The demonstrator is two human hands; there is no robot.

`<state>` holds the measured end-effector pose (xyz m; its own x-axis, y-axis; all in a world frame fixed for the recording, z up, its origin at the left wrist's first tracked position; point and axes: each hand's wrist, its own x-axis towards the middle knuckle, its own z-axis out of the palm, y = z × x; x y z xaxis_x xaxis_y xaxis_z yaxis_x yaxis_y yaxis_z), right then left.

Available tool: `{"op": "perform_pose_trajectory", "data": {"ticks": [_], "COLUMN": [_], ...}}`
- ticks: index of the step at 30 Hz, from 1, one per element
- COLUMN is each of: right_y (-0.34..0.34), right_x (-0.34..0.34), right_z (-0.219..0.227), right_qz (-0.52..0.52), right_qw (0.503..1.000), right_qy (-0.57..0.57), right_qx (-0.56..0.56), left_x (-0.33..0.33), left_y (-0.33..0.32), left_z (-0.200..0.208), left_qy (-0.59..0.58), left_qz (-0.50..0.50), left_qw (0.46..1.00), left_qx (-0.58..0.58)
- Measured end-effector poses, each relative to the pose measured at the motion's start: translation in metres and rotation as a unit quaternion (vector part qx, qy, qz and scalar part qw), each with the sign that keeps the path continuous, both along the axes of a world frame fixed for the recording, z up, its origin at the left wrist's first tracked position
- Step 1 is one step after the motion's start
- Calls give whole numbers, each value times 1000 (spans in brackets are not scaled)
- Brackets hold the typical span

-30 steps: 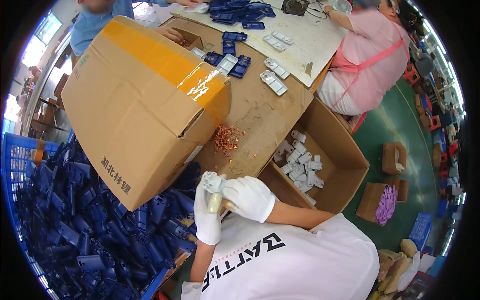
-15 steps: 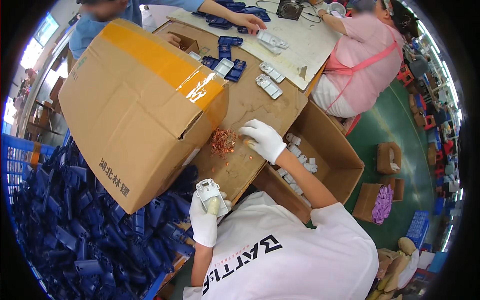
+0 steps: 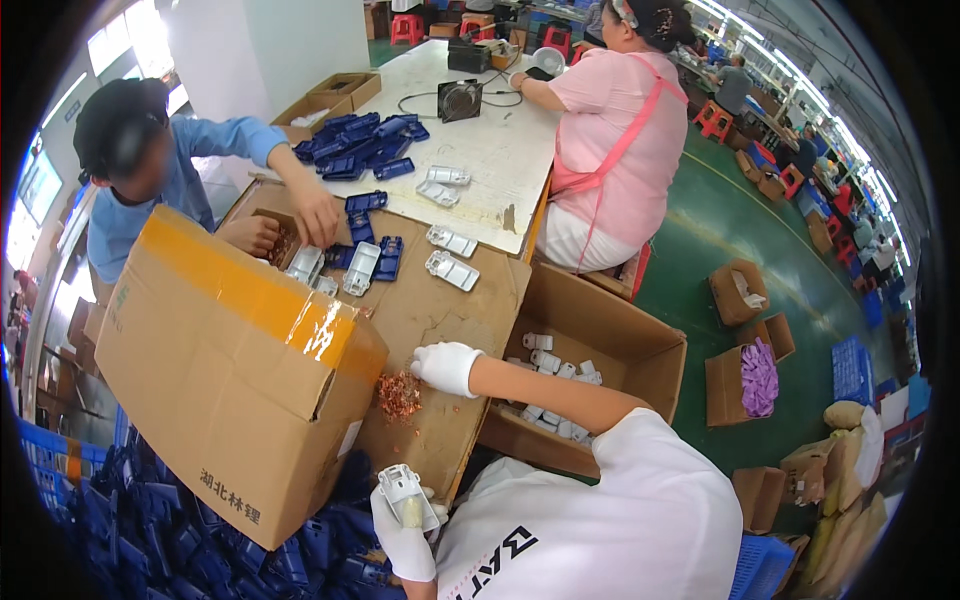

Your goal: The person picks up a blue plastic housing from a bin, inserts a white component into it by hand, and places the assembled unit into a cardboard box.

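Note:
My left hand (image 3: 400,547), in a white glove, holds a white plastic casing (image 3: 399,484) near the lower middle, its thumb across the lower part. My right hand (image 3: 447,368), also gloved, is at the right edge of a small heap of copper-coloured metal bits (image 3: 398,396) on the cardboard-covered table (image 3: 462,312). Its fingers are drawn together and bent down; whatever is between their tips is too small to make out. Beyond it lie two white casings (image 3: 452,271), apart from my hands.
A big carton (image 3: 215,370) stands at the left above many blue casings (image 3: 190,545). An open carton (image 3: 625,340) with white parts is right of the table. Across it, a co-worker's hand (image 3: 318,215) is by blue and white casings; another person (image 3: 620,140) sits at the far right.
The view has tilted up, showing more of the room. My right hand's fingers have drawn closer together beside the copper bits. The co-worker's hand has left the far white casings for the nearer ones.

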<state>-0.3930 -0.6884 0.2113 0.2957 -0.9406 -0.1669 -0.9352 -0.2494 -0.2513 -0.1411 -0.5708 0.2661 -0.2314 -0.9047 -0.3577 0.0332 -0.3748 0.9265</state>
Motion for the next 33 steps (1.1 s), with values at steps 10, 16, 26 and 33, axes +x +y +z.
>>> {"op": "perform_pose_trajectory", "data": {"ticks": [10,16,26,33], "right_y": [1,5,7,60], "right_x": [12,17,27,63], "right_z": [6,-3,-4,13], "right_qz": [-48,-112,-165,-85], "right_qw": [998,994,985,908], "right_qy": [-1,-2,-20,-396], "right_qx": [27,2,-35,-104], "left_x": [7,13,6,9], "left_y": [1,2,-1,-7], "left_z": [0,-7,-5,-41], "left_qy": [16,26,24,-63], "left_qz": [-5,-7,0,18], "left_qw": [1000,1000,1000,988], "left_qx": [16,-3,10,-137]}}
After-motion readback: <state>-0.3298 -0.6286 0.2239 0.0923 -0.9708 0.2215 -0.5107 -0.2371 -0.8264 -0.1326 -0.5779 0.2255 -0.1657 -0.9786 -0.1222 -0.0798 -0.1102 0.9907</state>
